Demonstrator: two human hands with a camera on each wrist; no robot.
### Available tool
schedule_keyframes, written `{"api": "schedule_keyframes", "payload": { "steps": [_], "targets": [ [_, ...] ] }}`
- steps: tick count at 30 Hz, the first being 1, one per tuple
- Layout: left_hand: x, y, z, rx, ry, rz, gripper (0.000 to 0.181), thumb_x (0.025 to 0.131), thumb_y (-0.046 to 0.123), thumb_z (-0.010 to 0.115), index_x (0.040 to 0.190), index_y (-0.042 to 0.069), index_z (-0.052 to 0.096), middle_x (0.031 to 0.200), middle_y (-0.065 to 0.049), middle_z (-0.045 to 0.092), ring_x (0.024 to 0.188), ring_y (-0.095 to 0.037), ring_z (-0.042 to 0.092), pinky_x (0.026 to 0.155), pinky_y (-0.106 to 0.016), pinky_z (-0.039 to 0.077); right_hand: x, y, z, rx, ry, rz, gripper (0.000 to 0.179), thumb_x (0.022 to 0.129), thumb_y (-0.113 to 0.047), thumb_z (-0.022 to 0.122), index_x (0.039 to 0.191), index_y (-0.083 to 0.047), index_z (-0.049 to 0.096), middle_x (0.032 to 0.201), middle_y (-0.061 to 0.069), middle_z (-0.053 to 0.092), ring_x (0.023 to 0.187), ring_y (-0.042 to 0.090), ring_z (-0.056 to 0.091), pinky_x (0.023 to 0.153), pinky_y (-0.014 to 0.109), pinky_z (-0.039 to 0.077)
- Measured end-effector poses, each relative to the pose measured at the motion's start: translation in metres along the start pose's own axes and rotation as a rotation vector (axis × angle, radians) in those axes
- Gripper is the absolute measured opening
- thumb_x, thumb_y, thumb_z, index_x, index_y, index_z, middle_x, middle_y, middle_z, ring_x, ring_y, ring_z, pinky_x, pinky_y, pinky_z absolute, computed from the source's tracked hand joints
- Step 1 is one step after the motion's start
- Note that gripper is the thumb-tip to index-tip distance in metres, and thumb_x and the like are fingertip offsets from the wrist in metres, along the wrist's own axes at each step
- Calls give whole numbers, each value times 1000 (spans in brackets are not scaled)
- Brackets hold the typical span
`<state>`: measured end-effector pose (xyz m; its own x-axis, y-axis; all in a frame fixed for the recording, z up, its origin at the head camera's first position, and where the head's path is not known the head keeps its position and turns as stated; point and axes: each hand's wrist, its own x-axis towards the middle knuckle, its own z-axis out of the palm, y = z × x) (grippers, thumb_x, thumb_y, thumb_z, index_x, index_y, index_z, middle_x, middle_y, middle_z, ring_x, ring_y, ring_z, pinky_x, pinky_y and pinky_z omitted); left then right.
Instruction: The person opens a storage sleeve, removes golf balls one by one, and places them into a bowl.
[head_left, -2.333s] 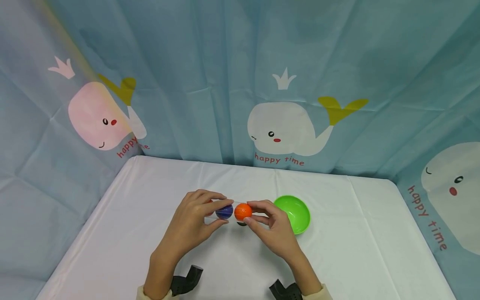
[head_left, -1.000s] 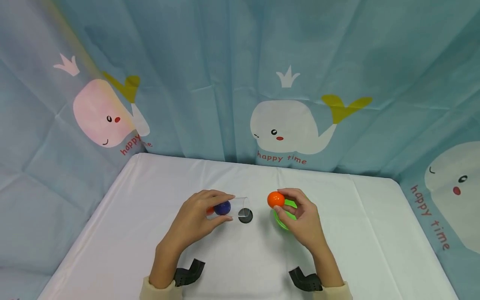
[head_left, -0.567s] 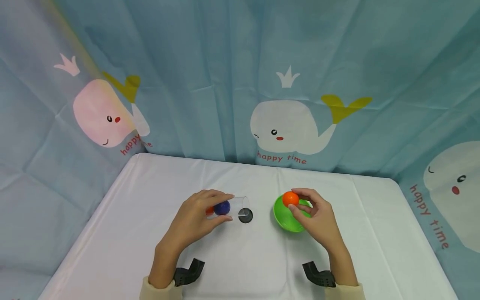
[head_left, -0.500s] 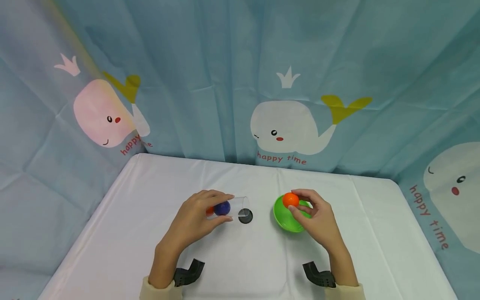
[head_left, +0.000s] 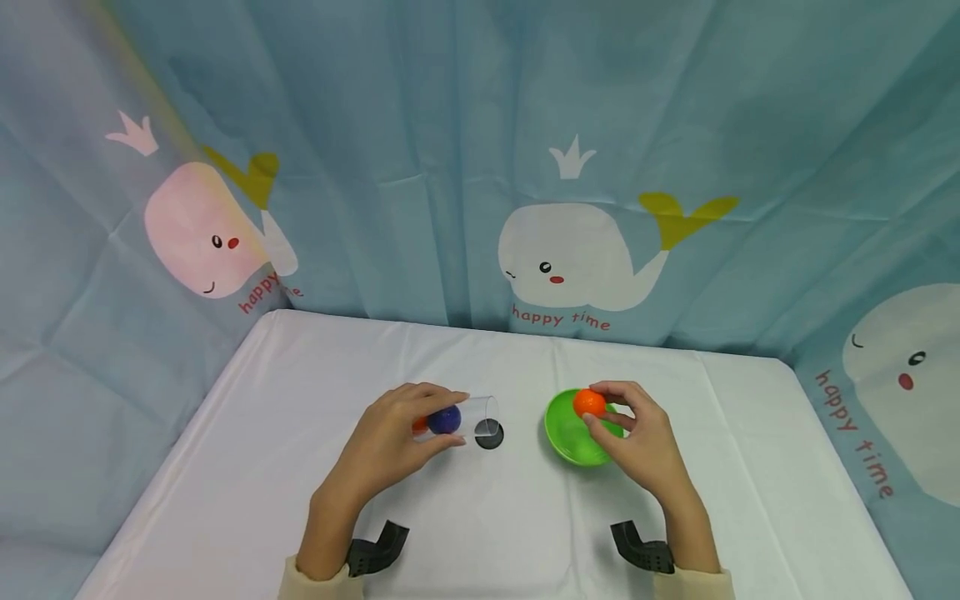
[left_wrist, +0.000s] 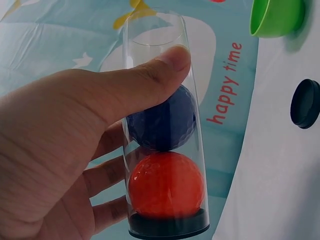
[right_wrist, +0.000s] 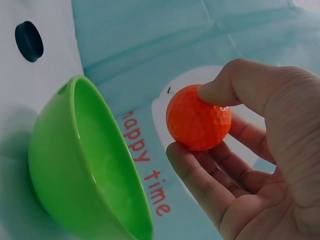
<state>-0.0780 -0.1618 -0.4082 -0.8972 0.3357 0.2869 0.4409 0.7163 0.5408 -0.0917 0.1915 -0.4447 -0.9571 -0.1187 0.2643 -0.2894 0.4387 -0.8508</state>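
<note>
My left hand (head_left: 390, 435) grips a clear plastic tube (left_wrist: 162, 145) lying sideways in the head view, its open end to the right. Inside it, a dark blue golf ball (left_wrist: 165, 120) sits against a red-orange golf ball (left_wrist: 166, 185), which rests by the black end cap (left_wrist: 170, 225). My right hand (head_left: 637, 433) pinches an orange golf ball (right_wrist: 197, 117) between thumb and fingers. That ball is held above the green bowl (right_wrist: 65, 160), apart from it. In the right wrist view the part of the bowl's inside that shows holds nothing.
A loose black cap (head_left: 489, 434) lies on the white-covered table (head_left: 495, 525), partly behind the tube's open end in the head view. Behind the table hangs a blue curtain (head_left: 390, 233) printed with whales.
My right hand has drawn the orange ball away from the tube's open end, rightward to above the green bowl. The left hand keeps hold of the tube, nearly still.
</note>
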Motion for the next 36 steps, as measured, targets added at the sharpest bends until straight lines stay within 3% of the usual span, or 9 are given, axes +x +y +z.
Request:
{"api": "schedule_keyframes", "payload": {
  "steps": [21,36],
  "targets": [
    [2,-2,3,-8,-11,-2,55,80,35,93,132,31,75,125,11,75,116,-12,72,99,-42,60,0,5,-3,-30,-22,32,34,95,-7,79,127,-7,68,127,9,68,112,-5,60,91,13,58],
    [3,-2,5,-10,-31,-23,53,82,38,92,132,34,75,125,13,75,116,-10,71,99,-41,61,1,6,-3,-63,-50,32,35,93,-5,81,126,-9,70,125,7,69,112,16,67,91,23,63]
  ]
}}
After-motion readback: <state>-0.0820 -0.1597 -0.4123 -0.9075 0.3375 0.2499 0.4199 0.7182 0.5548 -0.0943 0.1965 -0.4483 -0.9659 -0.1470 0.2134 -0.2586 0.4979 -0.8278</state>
